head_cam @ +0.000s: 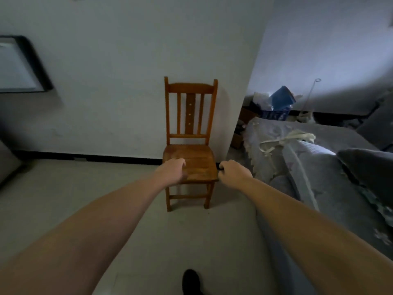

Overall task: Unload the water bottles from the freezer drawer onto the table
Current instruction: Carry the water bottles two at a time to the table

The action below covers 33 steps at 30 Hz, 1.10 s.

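Water bottles, freezer drawer and counter are all out of sight here, so which way they lie from either grip cannot be told. Both arms reach forward: the left hand and right hand, fingers curled loosely inward and empty, hover before a brown wooden slat-backed chair against the white wall. No writing is legible.
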Tool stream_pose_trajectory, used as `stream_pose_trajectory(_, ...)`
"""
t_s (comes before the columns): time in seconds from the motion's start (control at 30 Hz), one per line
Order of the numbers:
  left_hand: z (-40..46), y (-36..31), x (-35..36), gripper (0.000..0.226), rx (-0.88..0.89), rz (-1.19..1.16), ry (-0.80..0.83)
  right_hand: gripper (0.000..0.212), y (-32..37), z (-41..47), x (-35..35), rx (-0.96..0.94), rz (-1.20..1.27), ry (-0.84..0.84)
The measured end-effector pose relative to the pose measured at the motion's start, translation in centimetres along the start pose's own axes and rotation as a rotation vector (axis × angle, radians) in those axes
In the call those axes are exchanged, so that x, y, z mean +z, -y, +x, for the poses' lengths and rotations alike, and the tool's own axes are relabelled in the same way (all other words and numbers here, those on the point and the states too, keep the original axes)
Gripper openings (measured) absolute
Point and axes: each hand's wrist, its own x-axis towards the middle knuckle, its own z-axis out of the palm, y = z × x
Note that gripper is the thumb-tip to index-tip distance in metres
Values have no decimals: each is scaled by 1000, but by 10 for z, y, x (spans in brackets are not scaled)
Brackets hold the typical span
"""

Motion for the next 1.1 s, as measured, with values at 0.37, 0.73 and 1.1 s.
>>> stream_pose_trajectory(0.37,120,97,-78,43,-270,-44,-145,19,84,209,-37,-269,-37,50)
stream_pose_trajectory(0.73,143,272,-133,45,-584,-124,-215,37,275,341,1,-582,-169,158)
stream_pose_trajectory(1.1,187,459,-258,43,-626,-114,-299,42,480,465,4,-661,-176,133)
